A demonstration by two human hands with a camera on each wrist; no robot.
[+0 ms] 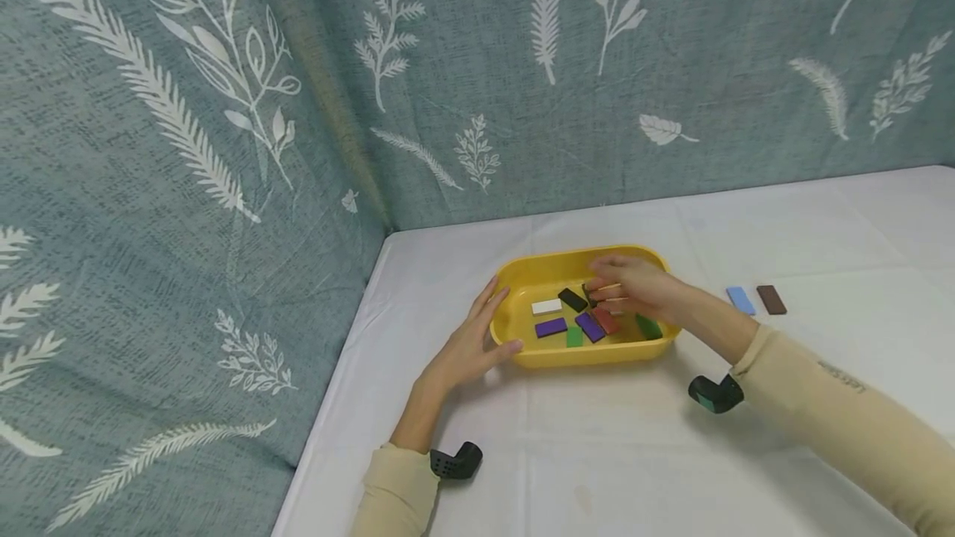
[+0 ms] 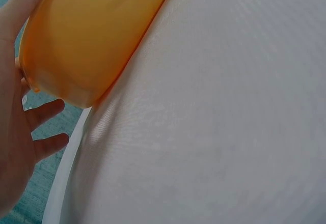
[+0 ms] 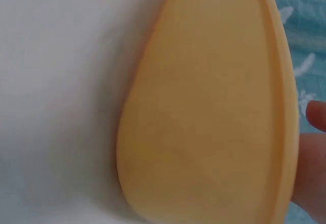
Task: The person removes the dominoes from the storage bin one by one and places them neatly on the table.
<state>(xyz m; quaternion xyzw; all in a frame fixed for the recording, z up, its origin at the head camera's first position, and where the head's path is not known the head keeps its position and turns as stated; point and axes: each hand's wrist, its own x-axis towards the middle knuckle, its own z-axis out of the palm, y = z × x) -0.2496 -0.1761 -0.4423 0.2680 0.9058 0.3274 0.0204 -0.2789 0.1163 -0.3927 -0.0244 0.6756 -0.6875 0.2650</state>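
Observation:
A yellow tray [image 1: 522,273] stands on the white cloth, with small flat blocks in it. Around its left end is my left hand [image 1: 468,348], thumb at the near rim and fingers along the outer side; in the left wrist view two fingers [image 2: 45,116] spread apart from the wall. My right hand [image 1: 634,282] reaches over the right end, fingers loosely extended above the blocks. Near them lie a black block [image 1: 572,299], a red block [image 1: 605,321] and a purple block [image 1: 589,326]. The right wrist view shows mostly the tray's outer wall [image 3: 204,112].
Also in the tray are a white block [image 1: 546,307], another purple block [image 1: 550,327] and two green pieces [image 1: 574,336]. Right of the tray, a blue block [image 1: 741,301] and a brown block [image 1: 772,299] lie on the cloth. A patterned curtain [image 1: 462,89] hangs behind.

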